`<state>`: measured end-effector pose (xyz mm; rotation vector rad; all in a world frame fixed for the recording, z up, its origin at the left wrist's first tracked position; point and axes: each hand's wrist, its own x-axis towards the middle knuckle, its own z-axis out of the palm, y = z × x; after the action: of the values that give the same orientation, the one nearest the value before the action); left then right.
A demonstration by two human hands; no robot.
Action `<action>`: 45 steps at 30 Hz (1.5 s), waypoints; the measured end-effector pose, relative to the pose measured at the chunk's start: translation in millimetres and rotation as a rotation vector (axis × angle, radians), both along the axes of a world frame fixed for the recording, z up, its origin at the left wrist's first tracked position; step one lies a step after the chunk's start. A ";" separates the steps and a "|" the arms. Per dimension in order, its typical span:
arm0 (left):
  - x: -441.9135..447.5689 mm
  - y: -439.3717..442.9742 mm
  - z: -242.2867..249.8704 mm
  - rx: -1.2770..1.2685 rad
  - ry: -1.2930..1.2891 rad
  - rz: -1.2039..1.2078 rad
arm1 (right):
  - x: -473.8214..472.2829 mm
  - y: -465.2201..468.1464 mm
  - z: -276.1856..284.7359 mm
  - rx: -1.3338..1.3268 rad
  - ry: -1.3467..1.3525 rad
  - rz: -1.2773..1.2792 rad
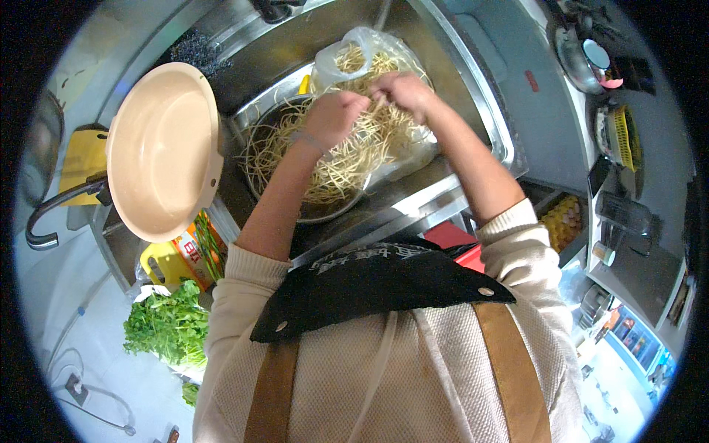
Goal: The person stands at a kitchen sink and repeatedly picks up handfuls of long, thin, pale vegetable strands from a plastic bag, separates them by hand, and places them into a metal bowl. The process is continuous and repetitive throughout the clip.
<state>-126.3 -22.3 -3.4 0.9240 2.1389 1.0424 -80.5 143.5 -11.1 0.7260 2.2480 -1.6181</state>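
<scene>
My left hand (337, 115), with a band at its wrist, is curled over a heap of long, thin, pale root-like strands (343, 171). Fingertips of my right hand (403, 95) meet close to it, pinched on strands at the mouth of a clear plastic bag (407, 50). Motion blur hides the exact pieces between the fingers. Below my left forearm, strands fill and overhang a round metal basin (332, 213). More of them lie inside the bag, and both containers rest in a stainless steel sink (471, 88).
A beige plastic basin (166, 149) is tipped up on the left, beside a curved metal faucet (44, 221). Leafy greens (169, 326) lie lower left, near a yellow-handled packet (188, 255). At right, a shelf holds a metal pot (573, 61) and a yellow basket (626, 138).
</scene>
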 end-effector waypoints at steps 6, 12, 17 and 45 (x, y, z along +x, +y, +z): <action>12.4 -41.3 -70.9 -0.090 -0.115 0.103 | 27.5 67.4 -28.1 0.923 -0.084 0.158; 64.8 -40.9 -120.1 -0.639 0.131 -0.151 | 44.1 61.2 -42.7 1.055 -0.078 0.289; 56.7 -57.0 -148.1 -0.793 0.163 -0.105 | 47.1 45.6 -23.9 1.088 0.129 0.270; -10.0 -126.7 -141.1 -1.090 0.126 0.068 | 60.0 12.5 -85.1 0.933 -0.218 0.945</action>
<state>-136.2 -148.9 -144.5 0.3660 2.3515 -0.2401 -20.4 156.0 -96.2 -0.0728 2.4818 -0.0410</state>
